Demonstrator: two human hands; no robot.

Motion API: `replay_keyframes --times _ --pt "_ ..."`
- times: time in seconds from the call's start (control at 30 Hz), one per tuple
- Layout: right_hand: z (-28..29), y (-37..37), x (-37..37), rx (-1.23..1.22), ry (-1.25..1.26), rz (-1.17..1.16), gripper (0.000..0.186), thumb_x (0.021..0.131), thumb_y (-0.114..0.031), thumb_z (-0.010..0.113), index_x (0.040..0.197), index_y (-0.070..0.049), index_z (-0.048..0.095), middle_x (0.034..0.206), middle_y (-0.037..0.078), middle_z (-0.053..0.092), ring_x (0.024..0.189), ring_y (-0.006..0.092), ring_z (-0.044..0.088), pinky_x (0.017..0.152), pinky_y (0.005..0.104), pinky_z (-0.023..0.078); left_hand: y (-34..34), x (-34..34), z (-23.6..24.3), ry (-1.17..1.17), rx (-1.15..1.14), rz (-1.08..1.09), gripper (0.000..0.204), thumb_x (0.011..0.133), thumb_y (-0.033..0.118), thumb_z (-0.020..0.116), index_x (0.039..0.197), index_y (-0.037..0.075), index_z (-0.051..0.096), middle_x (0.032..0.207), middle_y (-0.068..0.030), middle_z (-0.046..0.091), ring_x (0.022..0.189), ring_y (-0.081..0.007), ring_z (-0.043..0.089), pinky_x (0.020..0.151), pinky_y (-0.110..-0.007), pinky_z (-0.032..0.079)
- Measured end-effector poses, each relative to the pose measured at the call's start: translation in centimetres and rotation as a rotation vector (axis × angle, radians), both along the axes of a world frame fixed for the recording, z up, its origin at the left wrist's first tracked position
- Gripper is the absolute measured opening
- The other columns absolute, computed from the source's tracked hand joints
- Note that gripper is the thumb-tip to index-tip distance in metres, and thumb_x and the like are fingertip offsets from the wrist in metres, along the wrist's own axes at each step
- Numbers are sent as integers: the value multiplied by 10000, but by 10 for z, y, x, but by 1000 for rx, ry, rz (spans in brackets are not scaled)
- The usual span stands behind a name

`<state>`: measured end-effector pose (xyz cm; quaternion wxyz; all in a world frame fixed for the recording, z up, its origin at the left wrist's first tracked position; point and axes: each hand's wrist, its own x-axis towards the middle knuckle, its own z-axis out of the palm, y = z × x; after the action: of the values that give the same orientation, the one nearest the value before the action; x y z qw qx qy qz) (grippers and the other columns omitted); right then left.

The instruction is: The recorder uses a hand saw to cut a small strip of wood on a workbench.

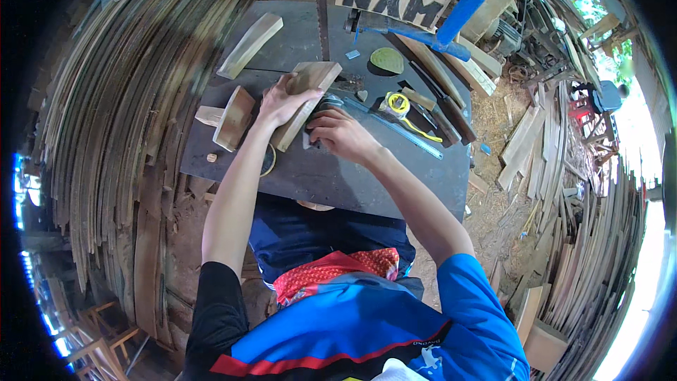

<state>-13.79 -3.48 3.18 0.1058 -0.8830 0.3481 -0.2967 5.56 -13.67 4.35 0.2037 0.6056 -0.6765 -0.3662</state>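
Note:
My left hand (282,102) grips a thick wooden block (321,74), its thumb on the near side and fingers over the far side. The block stands tilted on a dark metal table (374,187), just in front of an upright saw blade (322,14). Close to the block's right side, my right hand (342,134) has its fingers curled down at the tabletop. What they hold is mostly hidden; a small pale edge shows beside the fingertips. A steel ruler (402,130) lies beyond the right hand, next to a yellow tape measure (397,104).
Wooden pieces (235,118) lie left of my left hand, and another block (252,44) sits farther back. A round green lid (386,61) and wood strips (441,116) are on the right. A blue metal bar (476,3) slants overhead. Stacked planks (120,99) line both sides.

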Motion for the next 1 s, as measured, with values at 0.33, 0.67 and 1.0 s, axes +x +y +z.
replay_keyframes --times 0.33,0.67,1.0 --pt "-9 1 19 89 163 -26 243 878 -130 649 1113 -162 705 1299 74 620 1292 289 532 1136 423 403 3 -11 13 -158 74 -121 1202 587 823 701 1509 98 439 1476 -217 517 1392 -392 453 1165 -435 359" --pt "-24 2 31 96 209 -45 394 896 -180 615 1286 -137 644 1343 93 582 1379 289 455 1206 512 276 9 -6 11 -359 -3 -67 1225 580 826 714 1531 127 388 1520 -215 432 1428 -417 353 1176 -509 319" --pt "-39 0 32 64 239 -108 340 884 -96 581 1211 -145 661 1331 38 592 1383 230 460 1219 524 244 5 -7 7 -433 -44 -55 1233 581 858 699 1546 175 348 1518 -224 440 1432 -422 339 1173 -518 317"
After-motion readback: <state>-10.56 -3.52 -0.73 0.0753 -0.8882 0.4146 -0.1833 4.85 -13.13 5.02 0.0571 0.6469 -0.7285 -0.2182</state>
